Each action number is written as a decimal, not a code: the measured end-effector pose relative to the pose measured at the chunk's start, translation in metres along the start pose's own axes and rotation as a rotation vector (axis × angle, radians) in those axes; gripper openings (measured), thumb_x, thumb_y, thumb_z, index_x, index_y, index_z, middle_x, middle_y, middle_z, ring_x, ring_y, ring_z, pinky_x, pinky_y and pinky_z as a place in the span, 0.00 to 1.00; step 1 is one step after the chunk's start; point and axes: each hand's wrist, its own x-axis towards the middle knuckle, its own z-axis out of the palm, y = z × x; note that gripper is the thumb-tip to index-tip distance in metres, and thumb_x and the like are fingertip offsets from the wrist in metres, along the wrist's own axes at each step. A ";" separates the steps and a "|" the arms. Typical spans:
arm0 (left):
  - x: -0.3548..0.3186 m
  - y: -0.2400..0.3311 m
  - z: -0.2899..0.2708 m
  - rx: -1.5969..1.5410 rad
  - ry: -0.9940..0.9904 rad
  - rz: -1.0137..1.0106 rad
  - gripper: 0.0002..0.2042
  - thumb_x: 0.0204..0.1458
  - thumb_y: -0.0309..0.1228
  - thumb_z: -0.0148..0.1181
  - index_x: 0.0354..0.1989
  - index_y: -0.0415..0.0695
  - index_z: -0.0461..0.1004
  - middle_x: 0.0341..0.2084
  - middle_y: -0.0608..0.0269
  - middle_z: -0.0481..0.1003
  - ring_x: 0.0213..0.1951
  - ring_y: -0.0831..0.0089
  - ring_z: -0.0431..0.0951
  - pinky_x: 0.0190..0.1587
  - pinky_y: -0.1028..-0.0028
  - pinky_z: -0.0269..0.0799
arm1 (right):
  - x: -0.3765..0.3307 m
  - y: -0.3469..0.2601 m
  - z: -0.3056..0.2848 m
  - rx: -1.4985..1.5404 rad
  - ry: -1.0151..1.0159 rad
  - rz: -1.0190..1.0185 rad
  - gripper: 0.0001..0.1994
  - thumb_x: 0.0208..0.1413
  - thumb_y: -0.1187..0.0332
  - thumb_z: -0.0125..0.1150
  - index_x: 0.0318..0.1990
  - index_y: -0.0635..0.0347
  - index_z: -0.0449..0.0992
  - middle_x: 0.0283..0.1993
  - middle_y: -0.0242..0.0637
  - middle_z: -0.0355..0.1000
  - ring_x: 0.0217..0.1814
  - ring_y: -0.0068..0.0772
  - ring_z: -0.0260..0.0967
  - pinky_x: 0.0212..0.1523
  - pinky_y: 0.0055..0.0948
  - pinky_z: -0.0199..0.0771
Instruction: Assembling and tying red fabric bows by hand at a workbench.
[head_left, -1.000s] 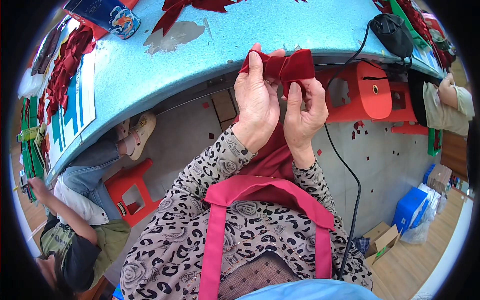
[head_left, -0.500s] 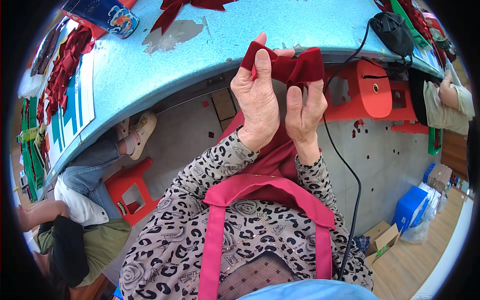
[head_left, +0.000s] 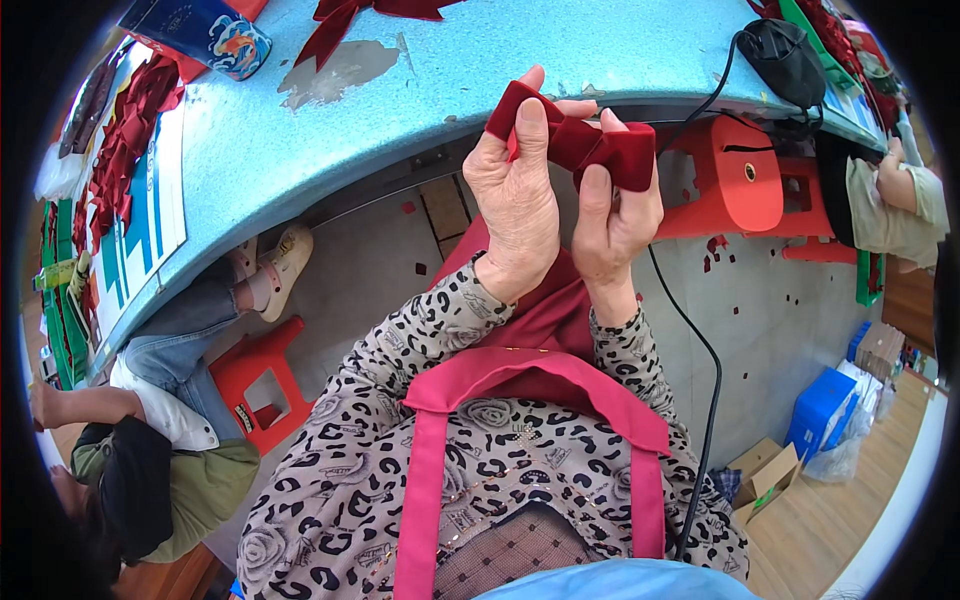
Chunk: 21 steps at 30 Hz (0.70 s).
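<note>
Both hands pinch a folded dark red velvet piece (head_left: 575, 140) above the blue surface (head_left: 450, 90) edge: left hand (head_left: 515, 195) clamps one fold, right hand (head_left: 615, 215) the other (keeping pleats gathered).

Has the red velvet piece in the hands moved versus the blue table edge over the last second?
Yes. The red velvet piece, pinched by the left hand and right hand, has risen slightly against the blue table edge, its top now overlapping the tabletop more.
</note>
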 end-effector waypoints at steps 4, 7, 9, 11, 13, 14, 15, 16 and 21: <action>-0.001 -0.002 -0.001 -0.014 -0.016 0.005 0.19 0.58 0.39 0.49 0.52 0.38 0.67 0.30 0.62 0.78 0.35 0.81 0.74 0.46 0.78 0.67 | 0.001 -0.001 -0.005 0.109 -0.065 0.195 0.19 0.60 0.64 0.47 0.53 0.71 0.67 0.47 0.41 0.69 0.46 0.26 0.66 0.45 0.24 0.66; -0.004 -0.001 0.000 -0.032 0.016 0.001 0.19 0.58 0.39 0.49 0.52 0.37 0.67 0.31 0.63 0.78 0.34 0.81 0.74 0.45 0.78 0.67 | -0.003 -0.002 -0.006 0.318 -0.112 0.346 0.19 0.61 0.63 0.44 0.53 0.69 0.67 0.49 0.38 0.69 0.47 0.23 0.65 0.46 0.23 0.65; -0.004 -0.003 0.000 -0.035 0.014 -0.006 0.19 0.58 0.39 0.49 0.52 0.37 0.67 0.31 0.63 0.78 0.34 0.81 0.74 0.45 0.78 0.67 | -0.001 -0.006 -0.007 0.393 -0.086 0.389 0.19 0.61 0.63 0.44 0.53 0.69 0.67 0.49 0.38 0.68 0.47 0.23 0.65 0.46 0.23 0.64; -0.004 -0.005 -0.001 -0.040 0.008 -0.021 0.19 0.58 0.39 0.49 0.52 0.37 0.66 0.31 0.63 0.78 0.34 0.81 0.74 0.45 0.79 0.67 | 0.002 -0.010 -0.006 0.542 -0.030 0.473 0.19 0.62 0.63 0.42 0.53 0.69 0.67 0.50 0.37 0.68 0.48 0.23 0.64 0.48 0.23 0.63; -0.006 -0.004 -0.001 -0.045 0.011 -0.026 0.19 0.58 0.39 0.49 0.52 0.37 0.66 0.31 0.63 0.78 0.35 0.81 0.74 0.46 0.78 0.67 | 0.002 -0.011 -0.001 0.473 -0.016 0.475 0.19 0.61 0.64 0.42 0.53 0.70 0.66 0.51 0.38 0.68 0.49 0.24 0.64 0.49 0.23 0.63; -0.006 -0.004 -0.001 -0.051 0.013 -0.031 0.20 0.58 0.39 0.49 0.52 0.37 0.66 0.31 0.63 0.78 0.35 0.81 0.74 0.46 0.78 0.66 | 0.002 -0.011 0.001 0.405 -0.002 0.476 0.19 0.61 0.65 0.41 0.54 0.70 0.66 0.51 0.38 0.68 0.49 0.24 0.64 0.50 0.23 0.62; -0.007 -0.004 -0.001 -0.056 0.015 -0.035 0.20 0.58 0.39 0.49 0.52 0.37 0.66 0.31 0.63 0.78 0.35 0.81 0.74 0.47 0.78 0.66 | 0.002 -0.011 0.003 0.337 0.012 0.477 0.20 0.60 0.66 0.40 0.54 0.71 0.65 0.51 0.39 0.67 0.49 0.25 0.64 0.50 0.23 0.62; -0.006 -0.004 -0.002 -0.056 0.017 -0.035 0.20 0.58 0.39 0.49 0.52 0.37 0.66 0.31 0.63 0.78 0.35 0.81 0.74 0.47 0.78 0.66 | 0.001 -0.012 0.005 0.337 0.010 0.477 0.20 0.60 0.66 0.40 0.54 0.71 0.65 0.51 0.39 0.67 0.49 0.25 0.64 0.50 0.23 0.62; -0.005 -0.007 -0.008 -0.085 -0.049 -0.065 0.19 0.58 0.37 0.49 0.54 0.39 0.64 0.38 0.54 0.75 0.40 0.75 0.74 0.48 0.76 0.68 | -0.006 -0.008 0.005 0.447 0.084 0.465 0.22 0.53 0.71 0.38 0.55 0.72 0.64 0.51 0.40 0.67 0.49 0.26 0.64 0.50 0.24 0.62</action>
